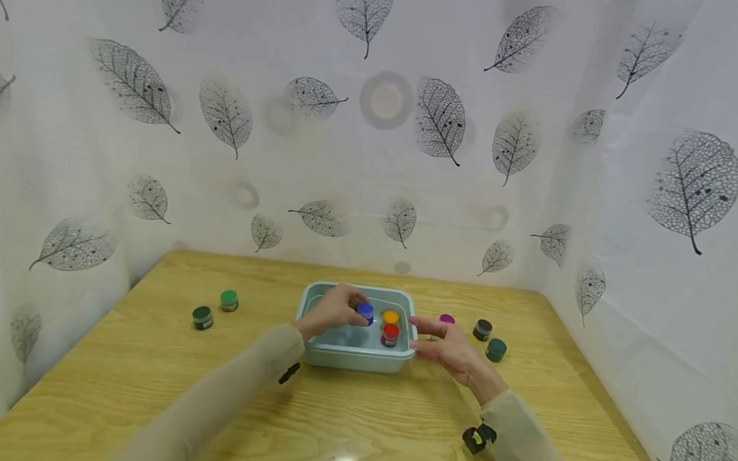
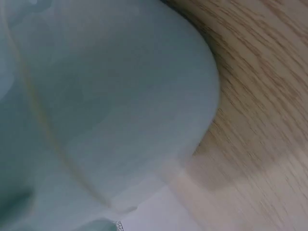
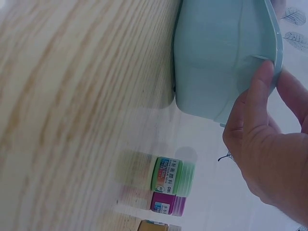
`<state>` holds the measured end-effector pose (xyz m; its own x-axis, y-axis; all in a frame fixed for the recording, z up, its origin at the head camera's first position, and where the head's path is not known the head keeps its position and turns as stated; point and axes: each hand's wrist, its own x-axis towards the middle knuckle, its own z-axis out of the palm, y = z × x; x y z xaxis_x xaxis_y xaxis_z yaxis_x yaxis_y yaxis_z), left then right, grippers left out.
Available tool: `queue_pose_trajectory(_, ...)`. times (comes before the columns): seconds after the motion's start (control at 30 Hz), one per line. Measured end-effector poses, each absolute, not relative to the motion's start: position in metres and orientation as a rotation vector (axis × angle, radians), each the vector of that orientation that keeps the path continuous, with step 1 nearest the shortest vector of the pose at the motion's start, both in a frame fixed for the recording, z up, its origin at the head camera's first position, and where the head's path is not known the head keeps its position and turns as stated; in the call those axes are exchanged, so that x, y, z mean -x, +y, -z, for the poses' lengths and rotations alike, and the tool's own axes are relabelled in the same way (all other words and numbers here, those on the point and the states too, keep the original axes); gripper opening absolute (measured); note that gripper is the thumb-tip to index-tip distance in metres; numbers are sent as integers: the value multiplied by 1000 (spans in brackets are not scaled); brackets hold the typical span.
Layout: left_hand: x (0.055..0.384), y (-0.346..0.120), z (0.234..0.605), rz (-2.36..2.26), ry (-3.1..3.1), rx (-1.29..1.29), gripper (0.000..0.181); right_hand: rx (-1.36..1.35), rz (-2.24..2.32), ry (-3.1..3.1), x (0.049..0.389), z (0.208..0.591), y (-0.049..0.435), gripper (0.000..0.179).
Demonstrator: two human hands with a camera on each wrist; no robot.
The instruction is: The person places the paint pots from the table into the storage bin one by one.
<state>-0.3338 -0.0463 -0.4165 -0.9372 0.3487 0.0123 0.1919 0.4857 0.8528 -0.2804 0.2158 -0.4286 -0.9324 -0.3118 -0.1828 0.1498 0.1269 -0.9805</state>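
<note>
A pale blue-green plastic basin (image 1: 353, 360) stands on the wooden table, and its wall fills much of both wrist views. My left hand (image 1: 336, 308) reaches over it from the left, pinching a blue-lidded paint jar (image 1: 365, 314) between thumb and fingers. Inside the basin, near its right wall, are an orange-lidded jar (image 1: 390, 319) and a red jar (image 1: 390, 335). At the right end my right hand (image 1: 453, 351) grips the basin's rim; in the right wrist view its fingers (image 3: 262, 79) lie against the outer wall. The left wrist view does not show the left hand's hold.
Left of the basin stand a green jar (image 1: 229, 301) and a dark green jar (image 1: 203, 317). To the right are a purple jar (image 1: 447, 319), a black jar (image 1: 482, 330) and a teal jar (image 1: 496, 350). A light green jar (image 3: 173, 175) shows in the right wrist view. A leaf-patterned curtain (image 1: 372, 188) encloses the table.
</note>
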Motion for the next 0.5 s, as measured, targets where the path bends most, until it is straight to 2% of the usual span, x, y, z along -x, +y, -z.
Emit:
queue_pose_trajectory(0.27, 340, -38, 424, -1417, 2536, -348, 39, 158, 1861, 2066, 280, 428, 216, 60)
queue_pose_trajectory(0.5, 341, -34, 427, -1307, 2591, -409, 38, 177, 1870, 2067, 280, 428, 215, 60)
